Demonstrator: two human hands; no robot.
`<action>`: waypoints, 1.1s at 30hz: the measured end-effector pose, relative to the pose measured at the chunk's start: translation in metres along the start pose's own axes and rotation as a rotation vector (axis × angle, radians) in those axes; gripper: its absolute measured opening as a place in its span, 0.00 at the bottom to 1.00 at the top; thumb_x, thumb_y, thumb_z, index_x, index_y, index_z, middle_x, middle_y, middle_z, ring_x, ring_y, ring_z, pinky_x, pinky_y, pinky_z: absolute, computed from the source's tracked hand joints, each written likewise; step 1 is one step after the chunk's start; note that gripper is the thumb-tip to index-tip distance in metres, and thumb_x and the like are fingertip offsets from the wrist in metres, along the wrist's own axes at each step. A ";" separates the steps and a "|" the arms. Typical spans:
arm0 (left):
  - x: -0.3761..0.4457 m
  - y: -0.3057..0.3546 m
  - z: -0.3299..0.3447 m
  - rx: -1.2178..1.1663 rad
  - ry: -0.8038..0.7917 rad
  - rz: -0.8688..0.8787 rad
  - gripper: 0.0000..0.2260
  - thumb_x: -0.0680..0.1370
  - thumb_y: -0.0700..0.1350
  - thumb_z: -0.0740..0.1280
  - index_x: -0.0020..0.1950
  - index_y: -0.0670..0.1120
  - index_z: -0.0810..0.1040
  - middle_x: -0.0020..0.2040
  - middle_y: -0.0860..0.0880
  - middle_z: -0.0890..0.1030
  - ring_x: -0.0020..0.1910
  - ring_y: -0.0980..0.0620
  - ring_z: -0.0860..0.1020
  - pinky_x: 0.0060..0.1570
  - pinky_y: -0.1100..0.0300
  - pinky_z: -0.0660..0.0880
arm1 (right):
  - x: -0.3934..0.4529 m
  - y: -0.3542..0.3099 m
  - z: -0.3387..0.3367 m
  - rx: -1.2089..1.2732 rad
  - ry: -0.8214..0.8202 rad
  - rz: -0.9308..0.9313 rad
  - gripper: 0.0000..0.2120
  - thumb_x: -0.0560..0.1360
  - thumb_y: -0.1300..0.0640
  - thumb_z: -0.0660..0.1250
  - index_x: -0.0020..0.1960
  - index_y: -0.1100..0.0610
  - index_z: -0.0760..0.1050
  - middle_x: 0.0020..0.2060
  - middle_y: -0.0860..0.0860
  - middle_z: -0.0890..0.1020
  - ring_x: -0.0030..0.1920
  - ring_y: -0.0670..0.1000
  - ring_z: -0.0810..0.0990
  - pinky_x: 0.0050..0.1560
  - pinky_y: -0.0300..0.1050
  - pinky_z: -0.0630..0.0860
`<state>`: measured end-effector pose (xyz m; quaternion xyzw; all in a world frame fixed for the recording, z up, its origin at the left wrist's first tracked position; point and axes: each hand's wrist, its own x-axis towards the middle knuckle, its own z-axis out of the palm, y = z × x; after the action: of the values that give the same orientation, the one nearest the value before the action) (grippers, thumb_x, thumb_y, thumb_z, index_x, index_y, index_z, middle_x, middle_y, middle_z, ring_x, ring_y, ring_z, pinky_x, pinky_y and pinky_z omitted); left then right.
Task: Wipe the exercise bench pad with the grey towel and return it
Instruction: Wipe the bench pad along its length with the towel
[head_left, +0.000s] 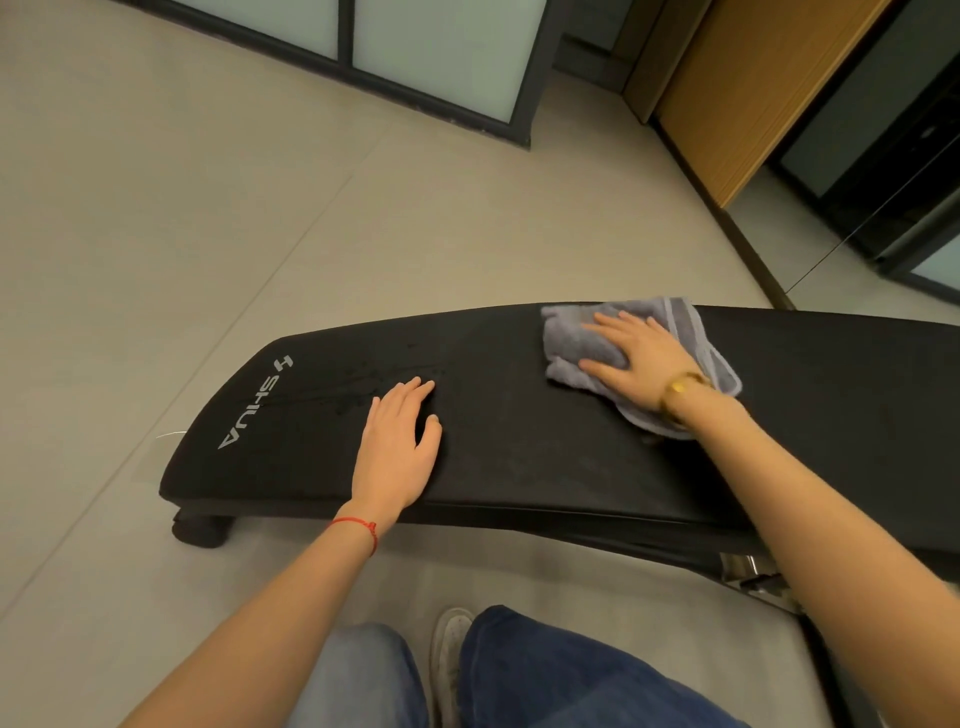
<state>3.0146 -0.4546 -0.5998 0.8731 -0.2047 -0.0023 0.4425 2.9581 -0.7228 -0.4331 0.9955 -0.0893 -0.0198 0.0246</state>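
Right hand (641, 348) flat, fingers spread, pressing towel (576, 343) on pad (519, 441) near far edge; left hand (397, 441) flat, released, near front edge

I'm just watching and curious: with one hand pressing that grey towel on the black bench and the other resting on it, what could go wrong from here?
1. Wet droplets sit by the left hand, away from the grey towel under the right hand; they might be missed or smeared by that bare palm.
2. The towel's loose corner trails behind the wrist and could bunch up.
3. The bench pad appears to rest on a small wheel; leaning on it might make it roll.
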 end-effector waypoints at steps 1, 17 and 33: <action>0.000 0.000 0.000 -0.003 0.000 -0.001 0.21 0.82 0.50 0.56 0.76 0.52 0.64 0.76 0.54 0.64 0.77 0.55 0.58 0.78 0.54 0.48 | 0.019 -0.006 0.005 -0.035 -0.016 0.042 0.27 0.78 0.42 0.59 0.75 0.48 0.61 0.76 0.50 0.61 0.77 0.54 0.55 0.77 0.54 0.48; -0.001 0.003 -0.002 -0.004 -0.014 -0.001 0.21 0.83 0.49 0.56 0.76 0.51 0.64 0.77 0.52 0.64 0.77 0.54 0.58 0.78 0.54 0.48 | -0.047 -0.023 0.003 0.006 0.040 -0.033 0.30 0.76 0.36 0.58 0.74 0.47 0.63 0.75 0.48 0.64 0.76 0.51 0.58 0.76 0.50 0.50; -0.021 -0.058 -0.027 0.079 0.075 -0.041 0.22 0.82 0.50 0.58 0.76 0.48 0.65 0.76 0.49 0.65 0.78 0.51 0.57 0.78 0.52 0.46 | 0.011 -0.088 0.038 -0.068 -0.105 -0.266 0.28 0.78 0.38 0.56 0.76 0.44 0.59 0.77 0.45 0.59 0.77 0.50 0.53 0.77 0.51 0.46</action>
<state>3.0213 -0.3961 -0.6322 0.8933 -0.1698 0.0296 0.4150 2.9833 -0.6400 -0.4761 0.9947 0.0430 -0.0780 0.0510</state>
